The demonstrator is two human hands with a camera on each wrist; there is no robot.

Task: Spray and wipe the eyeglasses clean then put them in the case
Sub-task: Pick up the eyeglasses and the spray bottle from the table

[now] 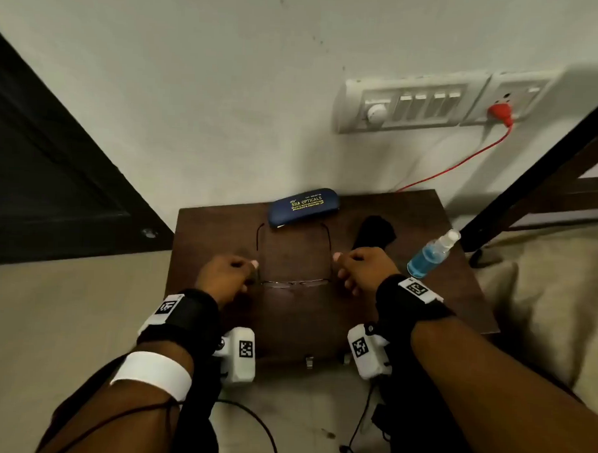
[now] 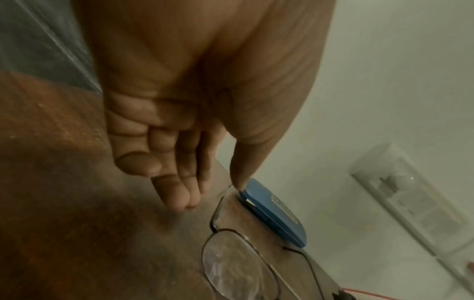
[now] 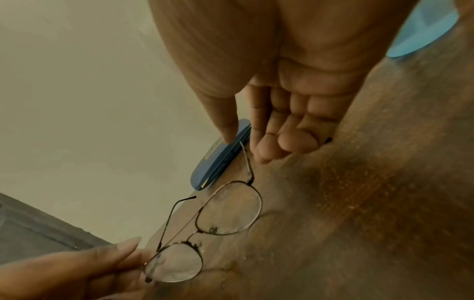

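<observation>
Thin wire-rimmed eyeglasses [image 1: 294, 283] [image 2: 231, 263] [image 3: 231, 209] stand unfolded on the dark wooden table [image 1: 216, 230], temples pointing at the wall. My left hand [image 1: 253, 270] [image 2: 221, 186] pinches the left temple just past the hinge, between thumb and index finger. My right hand [image 1: 338, 266] [image 3: 242, 146] pinches the right temple the same way. A shut blue glasses case [image 1: 303, 206] [image 2: 277, 215] [image 3: 218, 162] lies at the table's far edge, beyond the temple tips. The spray bottle [image 1: 428, 256] [image 3: 420, 30] of blue liquid lies tilted right of my right hand. A black cloth [image 1: 375, 234] lies behind that hand.
The table is small and stands against a white wall. A switchboard [image 1: 413, 103] holds a red plug [image 1: 500, 113] whose red cable runs down behind the table. A dark door [image 1: 55, 184] is at the left, a beige cushion [image 1: 543, 285] and a dark frame [image 1: 530, 173] at the right.
</observation>
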